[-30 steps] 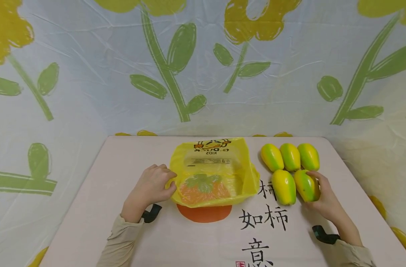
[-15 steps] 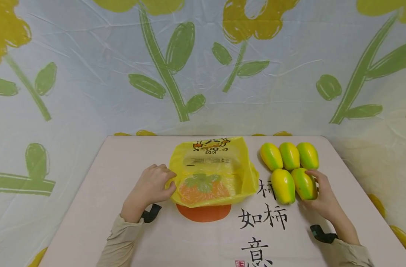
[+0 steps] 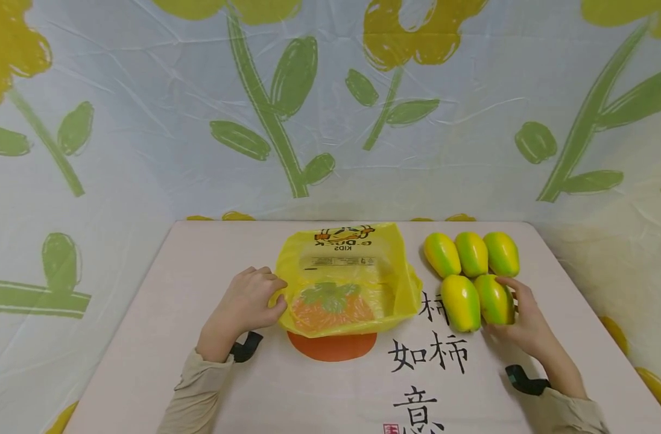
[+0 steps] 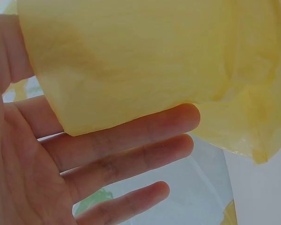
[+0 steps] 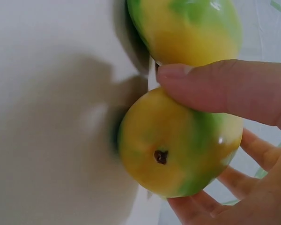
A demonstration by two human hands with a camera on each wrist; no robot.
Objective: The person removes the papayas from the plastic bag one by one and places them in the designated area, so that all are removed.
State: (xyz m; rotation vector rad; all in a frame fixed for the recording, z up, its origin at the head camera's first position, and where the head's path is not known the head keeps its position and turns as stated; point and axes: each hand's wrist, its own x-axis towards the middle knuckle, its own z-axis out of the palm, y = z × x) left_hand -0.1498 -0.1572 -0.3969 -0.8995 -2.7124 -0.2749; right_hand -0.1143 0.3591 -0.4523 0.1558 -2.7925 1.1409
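Observation:
A translucent yellow plastic bag (image 3: 344, 274) with a duck print lies on the table. My left hand (image 3: 249, 298) is at its left edge, thumb and index finger at the film. In the left wrist view the film (image 4: 131, 65) covers the tips of those two, while the other fingers stretch out straight below. My right hand (image 3: 528, 319) grips the front right yellow-green mango (image 3: 495, 300), thumb on one side and fingers on the other. Close beside it lies another mango (image 3: 461, 303). In the right wrist view the held mango (image 5: 178, 145) shows its dark stem spot.
Three more mangoes form a back row: left (image 3: 442, 255), middle (image 3: 472, 254) and right (image 3: 501, 254). The pale table cover (image 3: 309, 398) bears black characters and a printed orange persimmon (image 3: 333, 348), partly under the bag. A flowered cloth (image 3: 173, 120) hangs behind the table.
Over the first half second my right hand shifts the front right mango slightly left, closer to its neighbour. Since then both hands stay nearly still. The bag keeps its place.

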